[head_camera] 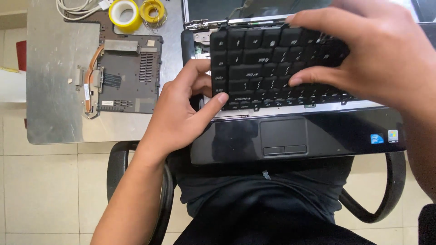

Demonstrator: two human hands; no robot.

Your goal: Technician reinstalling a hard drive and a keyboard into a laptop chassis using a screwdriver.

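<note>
A black laptop (318, 136) rests on my lap, its glossy palm rest and touchpad (284, 136) toward me. A black keyboard (263, 68) lies over the laptop's upper deck, turned upside down relative to me and slightly lifted. My left hand (181, 113) holds the keyboard's left edge, thumb under it and forefinger pressing its lower left corner. My right hand (368, 50) grips the keyboard's right part from above, fingers spread over the keys.
A metal table (50, 90) stands to the left, carrying a brown laptop base cover (125, 75) with a copper heat pipe, a yellow tape roll (124, 14), a yellow solder coil (152, 11) and white cables (79, 5). Tiled floor below; black chair arms at both sides.
</note>
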